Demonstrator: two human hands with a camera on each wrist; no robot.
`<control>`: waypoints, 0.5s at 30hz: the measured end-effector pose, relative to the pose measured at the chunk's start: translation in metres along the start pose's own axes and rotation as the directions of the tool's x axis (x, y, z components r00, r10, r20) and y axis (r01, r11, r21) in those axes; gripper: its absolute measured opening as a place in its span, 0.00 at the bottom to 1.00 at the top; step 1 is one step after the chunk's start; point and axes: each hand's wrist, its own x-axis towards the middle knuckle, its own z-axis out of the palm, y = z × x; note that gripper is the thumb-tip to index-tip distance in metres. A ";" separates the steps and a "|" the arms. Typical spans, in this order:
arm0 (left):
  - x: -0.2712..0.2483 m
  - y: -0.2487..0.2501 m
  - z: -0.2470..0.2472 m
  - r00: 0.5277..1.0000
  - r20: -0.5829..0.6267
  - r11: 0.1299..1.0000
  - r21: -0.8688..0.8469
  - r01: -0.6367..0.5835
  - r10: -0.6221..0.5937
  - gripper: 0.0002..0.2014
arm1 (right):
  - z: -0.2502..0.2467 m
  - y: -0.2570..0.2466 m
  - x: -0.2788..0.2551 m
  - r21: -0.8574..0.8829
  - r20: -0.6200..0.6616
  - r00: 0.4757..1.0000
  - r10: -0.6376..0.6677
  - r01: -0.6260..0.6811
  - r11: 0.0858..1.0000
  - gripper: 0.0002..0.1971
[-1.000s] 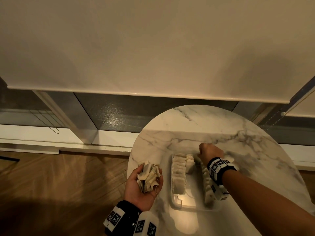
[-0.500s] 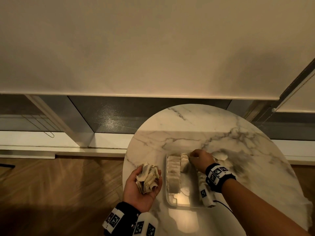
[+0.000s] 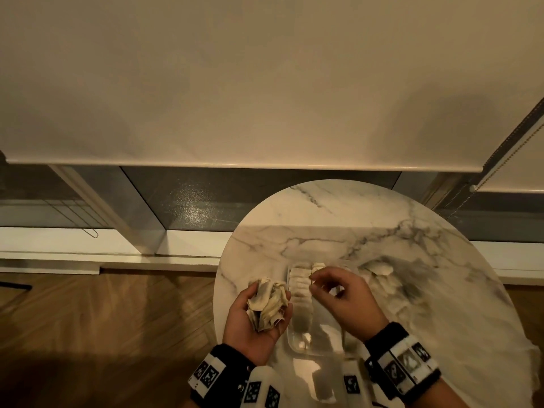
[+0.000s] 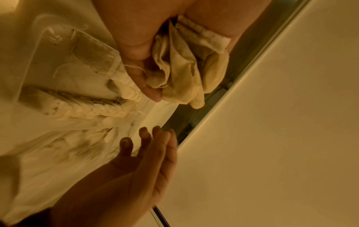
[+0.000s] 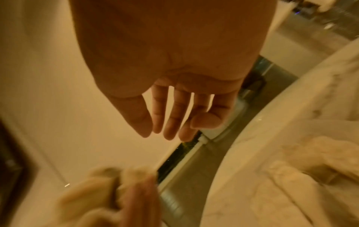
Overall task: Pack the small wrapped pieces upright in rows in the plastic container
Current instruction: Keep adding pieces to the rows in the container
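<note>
On the marble table, a clear plastic container (image 3: 316, 347) holds wrapped pieces (image 3: 298, 285) standing upright in a row along its left side; more of these rows (image 4: 81, 107) show in the left wrist view. My left hand (image 3: 247, 322) is palm up just left of the container and grips a bunch of wrapped pieces (image 3: 268, 301), also visible as pale crumpled packets (image 4: 184, 69). My right hand (image 3: 334, 291) hovers over the container's far half, fingers (image 5: 170, 122) straight and spread, with nothing in it.
Loose wrapped pieces (image 3: 379, 269) lie in a pile on the round table (image 3: 338, 219) to the right of the container. The table's left edge is under my left hand, with wooden floor (image 3: 103, 334) below. A window blind (image 3: 235, 83) hangs behind.
My right hand has pulled back from the far end of the container and opened, now hovering above it toward my left hand. The left hand still holds its bunch.
</note>
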 end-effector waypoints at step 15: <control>0.001 -0.017 0.023 0.996 0.088 0.999 0.050 -0.018 0.014 0.20 | 0.024 -0.022 -0.032 -0.422 0.144 0.950 -0.278 0.313 0.851 0.05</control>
